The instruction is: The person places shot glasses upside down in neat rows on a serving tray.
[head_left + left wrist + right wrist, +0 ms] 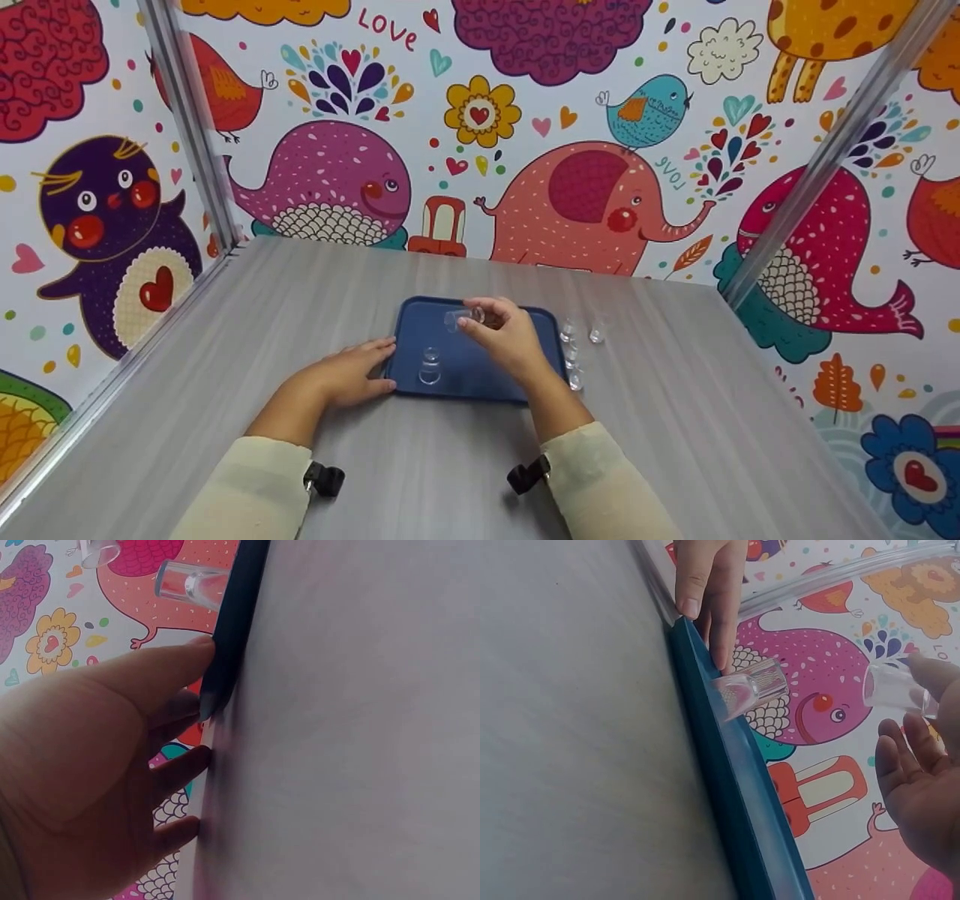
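Observation:
The right hand pinches a small clear shot glass between thumb and fingers, tilted on its side above the blue tray. In the right wrist view, that glass juts from the right hand's fingertips. Another clear glass stands on the tray's left part, between the hands; it also shows in the left wrist view. The left hand rests at the tray's left edge. Its thumb touches the tray rim in the left wrist view, with its other fingers spread loosely and lightly bent.
Several clear glasses stand along the tray's right edge, and one more glass sits slightly farther right. The grey table meets walls with cartoon animals. Metal posts rise at the back corners.

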The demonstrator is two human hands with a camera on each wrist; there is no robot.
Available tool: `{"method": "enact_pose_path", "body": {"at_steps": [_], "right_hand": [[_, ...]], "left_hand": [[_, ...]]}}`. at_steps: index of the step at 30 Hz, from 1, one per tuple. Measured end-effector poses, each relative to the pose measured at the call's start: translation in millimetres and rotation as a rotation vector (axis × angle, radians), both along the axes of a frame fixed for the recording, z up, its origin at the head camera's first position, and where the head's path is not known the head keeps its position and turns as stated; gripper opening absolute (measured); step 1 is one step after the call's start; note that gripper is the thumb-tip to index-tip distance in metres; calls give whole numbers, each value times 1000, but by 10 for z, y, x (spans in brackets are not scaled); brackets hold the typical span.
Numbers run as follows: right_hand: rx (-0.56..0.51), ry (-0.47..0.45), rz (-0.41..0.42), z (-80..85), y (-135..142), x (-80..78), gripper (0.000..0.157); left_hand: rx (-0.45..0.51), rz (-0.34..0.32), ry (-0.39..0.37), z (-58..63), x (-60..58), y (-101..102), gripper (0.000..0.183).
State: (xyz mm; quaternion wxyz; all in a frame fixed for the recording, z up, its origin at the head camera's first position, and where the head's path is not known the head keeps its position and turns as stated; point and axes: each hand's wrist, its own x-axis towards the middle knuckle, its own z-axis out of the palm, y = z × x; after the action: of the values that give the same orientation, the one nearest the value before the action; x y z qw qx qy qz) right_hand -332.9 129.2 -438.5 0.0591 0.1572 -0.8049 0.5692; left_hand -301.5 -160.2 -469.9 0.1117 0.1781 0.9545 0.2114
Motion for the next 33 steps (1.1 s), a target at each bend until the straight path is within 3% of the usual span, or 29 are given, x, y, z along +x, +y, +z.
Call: {"method": "enact_pose_path", "body": {"at_steps": [6, 13, 24, 33], "right_hand": [[-1, -62, 31, -55, -2, -19, 39], [157, -137, 91, -161, -15, -47, 37], [299, -164, 173, -324, -40, -82, 34], [310, -171, 201, -321, -10, -88, 37]], "left_hand": [[8, 4, -7, -12, 8, -5, 74], [12, -4, -7, -6, 0, -8, 74], [-7, -3, -14, -1, -16, -16, 74], [-11, -2, -13, -1, -8, -3, 74]]}}
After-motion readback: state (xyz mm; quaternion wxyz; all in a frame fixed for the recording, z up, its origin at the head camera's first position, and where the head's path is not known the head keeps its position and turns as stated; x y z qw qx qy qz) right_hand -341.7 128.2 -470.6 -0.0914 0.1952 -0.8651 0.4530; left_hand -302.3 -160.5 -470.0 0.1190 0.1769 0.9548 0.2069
